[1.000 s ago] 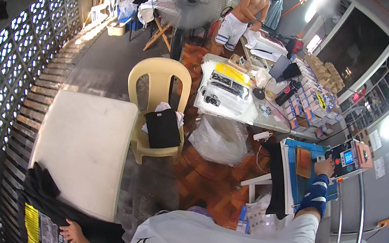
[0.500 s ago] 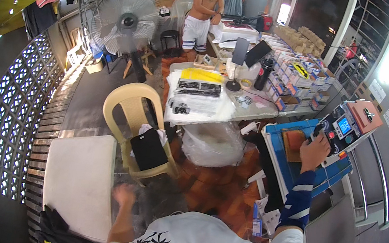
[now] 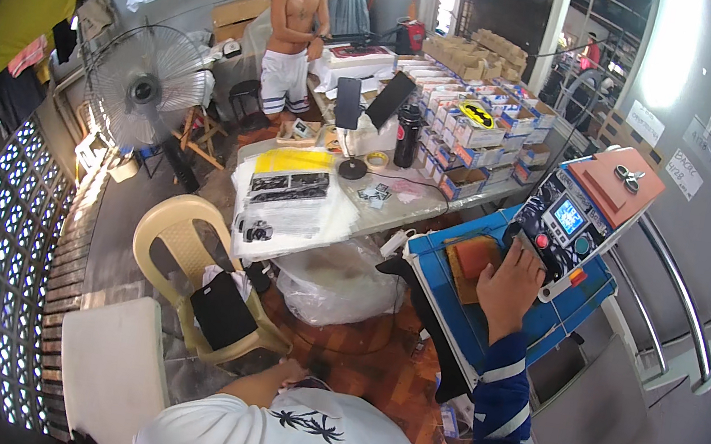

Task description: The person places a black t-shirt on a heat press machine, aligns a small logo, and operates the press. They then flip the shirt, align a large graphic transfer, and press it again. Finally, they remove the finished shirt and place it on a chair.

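My right hand point(image 3: 510, 285), in a dark blue striped sleeve, rests with fingers stretched out against the lower left of a control box point(image 3: 546, 214). The box carries a lit blue screen point(image 3: 567, 215), a red button and a green one. Beneath it lies a blue flat surface point(image 3: 445, 296) with a brown pad point(image 3: 475, 255) on it. My left hand point(image 3: 290, 374) is low, close to my white shirt, near the beige plastic chair point(image 3: 164, 238); its fingers are too unclear to read. On the chair lies a black folded item point(image 3: 222, 312).
A table ahead bears printed sheets point(image 3: 280, 211), a phone on a stand point(image 3: 347, 105), a black bottle point(image 3: 406, 138) and stacked small boxes point(image 3: 450, 131). Scissors point(image 3: 627, 177) lie atop the control box. At left are a fan point(image 3: 143, 88) and a pale slab point(image 3: 112, 370). Another person point(image 3: 294, 23) stands behind.
The view has swung to the right and up. My left hand has come in from the pale slab toward my body. My right hand stays at the control box.
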Demonstrator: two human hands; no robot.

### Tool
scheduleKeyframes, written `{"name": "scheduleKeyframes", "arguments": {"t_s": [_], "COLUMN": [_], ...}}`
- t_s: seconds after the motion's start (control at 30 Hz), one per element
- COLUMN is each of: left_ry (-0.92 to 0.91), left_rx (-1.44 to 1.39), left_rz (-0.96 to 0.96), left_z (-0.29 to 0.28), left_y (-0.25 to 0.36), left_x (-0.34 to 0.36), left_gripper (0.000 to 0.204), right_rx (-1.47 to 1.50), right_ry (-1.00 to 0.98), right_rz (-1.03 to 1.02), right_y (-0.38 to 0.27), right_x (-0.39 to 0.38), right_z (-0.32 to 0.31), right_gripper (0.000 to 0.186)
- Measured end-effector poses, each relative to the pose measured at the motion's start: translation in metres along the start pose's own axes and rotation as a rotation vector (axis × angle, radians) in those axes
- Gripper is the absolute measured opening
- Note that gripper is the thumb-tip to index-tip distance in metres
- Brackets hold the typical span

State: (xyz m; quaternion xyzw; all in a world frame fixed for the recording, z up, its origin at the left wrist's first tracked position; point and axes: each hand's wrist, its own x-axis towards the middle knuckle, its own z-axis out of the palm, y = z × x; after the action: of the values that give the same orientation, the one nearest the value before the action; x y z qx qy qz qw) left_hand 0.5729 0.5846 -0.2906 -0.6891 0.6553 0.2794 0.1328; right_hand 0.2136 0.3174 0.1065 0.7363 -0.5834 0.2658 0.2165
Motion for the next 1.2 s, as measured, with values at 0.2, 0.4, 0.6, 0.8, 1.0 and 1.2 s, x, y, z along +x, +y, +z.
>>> {"name": "scheduleKeyframes", "arguments": {"t_s": [0.2,0.4,0.6,0.8,1.0,1.2], "left_ry": [-0.182,-0.204,-0.045,-0.088,-0.171,-0.588], "left_rx": [-0.374,-0.414,-0.274,-1.039,-0.786,-0.367], "left_rz": [-0.169,-0.106,0.179,0.232,0.359,0.350], "left_z": [0.025,-0.021,-0.131,-0.305,-0.304,-0.207], "left_y": [-0.051,-0.082,-0.107,-0.031,-0.035,-0.024], "left_x": [-0.023,0.053,0.186,0.258,0.315,0.289], "left_gripper": [0.045,0.042,0.041,0.019,0.026,0.024], "right_rx": [-0.061,-0.121,-0.287,-0.440,-0.426,-0.451], "right_ry": [-0.244,-0.124,-0.134,-0.013,0.151,0.157], "right_rz": [0.196,0.213,0.308,0.295,0.225,0.267], "right_y": [-0.017,-0.025,-0.033,-0.039,-0.044,-0.040], "right_x": [0.042,0.051,0.058,0.058,0.068,0.068], "right_z": [0.003,0.016,0.021,0.027,0.040,0.046], "right_gripper": [0.037,0.033,0.030,0.030,0.031,0.031]}}
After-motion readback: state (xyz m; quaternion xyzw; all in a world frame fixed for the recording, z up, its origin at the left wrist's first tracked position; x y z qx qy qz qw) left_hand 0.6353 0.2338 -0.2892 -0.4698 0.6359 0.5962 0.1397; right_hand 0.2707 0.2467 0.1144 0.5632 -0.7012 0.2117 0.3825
